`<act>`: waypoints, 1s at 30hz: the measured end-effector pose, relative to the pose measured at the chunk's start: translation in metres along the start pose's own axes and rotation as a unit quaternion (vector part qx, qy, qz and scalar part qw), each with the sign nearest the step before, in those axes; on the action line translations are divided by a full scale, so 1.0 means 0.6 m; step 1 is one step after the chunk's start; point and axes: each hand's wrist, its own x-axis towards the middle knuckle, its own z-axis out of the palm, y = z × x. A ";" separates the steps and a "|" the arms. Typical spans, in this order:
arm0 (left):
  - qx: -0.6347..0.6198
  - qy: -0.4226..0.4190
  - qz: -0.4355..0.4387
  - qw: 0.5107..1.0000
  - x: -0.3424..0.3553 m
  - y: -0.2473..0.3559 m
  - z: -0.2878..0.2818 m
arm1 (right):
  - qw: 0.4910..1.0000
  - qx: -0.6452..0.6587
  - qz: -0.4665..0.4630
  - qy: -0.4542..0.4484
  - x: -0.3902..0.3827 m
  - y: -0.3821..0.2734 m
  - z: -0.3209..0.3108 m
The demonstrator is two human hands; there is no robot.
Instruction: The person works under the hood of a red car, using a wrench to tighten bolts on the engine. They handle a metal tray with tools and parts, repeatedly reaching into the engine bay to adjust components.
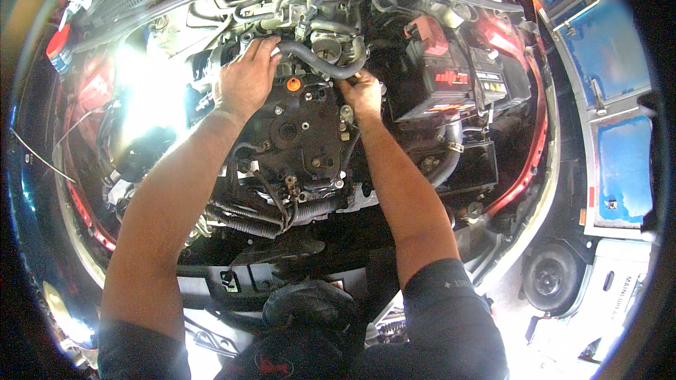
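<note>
I am bent over an open engine bay. My left hand (246, 74) has its fingers curled over the left end of a curved black hose (307, 55), just above and left of an orange cap (293, 84) on the dark engine cover (310, 130). My right hand (360, 95) reaches in under the hose's right-hand bend, beside the cover, its fingers closed and partly hidden; what they grip I cannot make out. A metal round fitting (325, 48) sits behind the hose.
A battery with a red terminal cover (429, 70) is right of my right hand. Glare whitens the left of the bay. A red-capped container (58, 49) stands at far left. Blue panels (612, 49) and a black wheel (553, 278) are beyond the car's right side.
</note>
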 end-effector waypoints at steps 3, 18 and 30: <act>0.010 -0.012 -0.006 1.000 0.000 -0.002 0.003 | 1.000 -0.017 0.012 -0.007 0.005 0.002 0.005; -0.241 0.068 0.076 0.965 0.016 0.030 -0.041 | 0.963 -0.210 -0.144 -0.090 0.016 0.021 -0.012; -0.230 -0.053 0.048 0.970 0.018 0.035 -0.087 | 0.940 -0.264 -0.100 -0.189 -0.032 -0.050 -0.102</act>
